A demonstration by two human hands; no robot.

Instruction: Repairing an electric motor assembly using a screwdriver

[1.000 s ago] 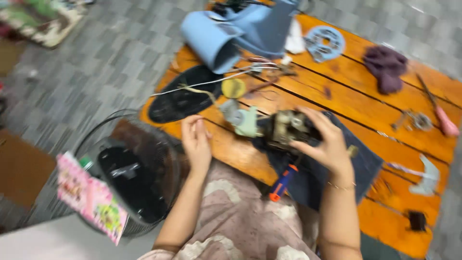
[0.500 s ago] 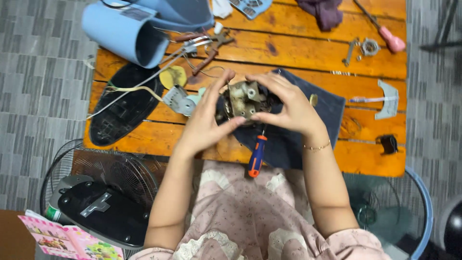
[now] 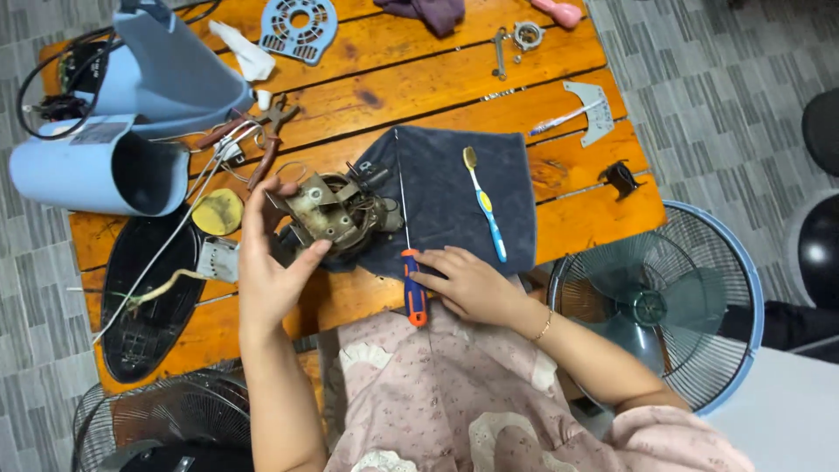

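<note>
One screwdriver (image 3: 412, 288) handle partly behind fingers (image 3: 437, 262).

Single head view, steeply down, close over wooden table (image 3: 419, 79).
</note>
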